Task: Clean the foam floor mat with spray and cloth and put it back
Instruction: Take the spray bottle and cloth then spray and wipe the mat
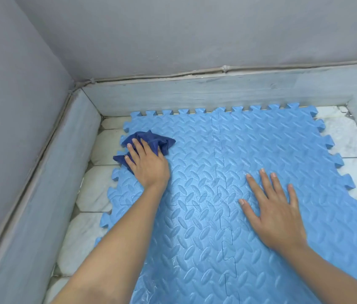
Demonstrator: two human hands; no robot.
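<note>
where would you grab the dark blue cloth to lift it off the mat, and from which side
Take the bunched far end of the cloth, the crumpled folds that stick out beyond the fingertips of the left hand, and come from above with a pinch. That part stands up in ridges off the foam mat, so fingers can close on it. The near part is pressed flat under the palm, so it offers no edge.

No words, labels, brands or numbers can be read anywhere. The foam mat [261,150] carries only an embossed leaf-like pattern, and the cloth [151,139] is plain dark blue.
</note>
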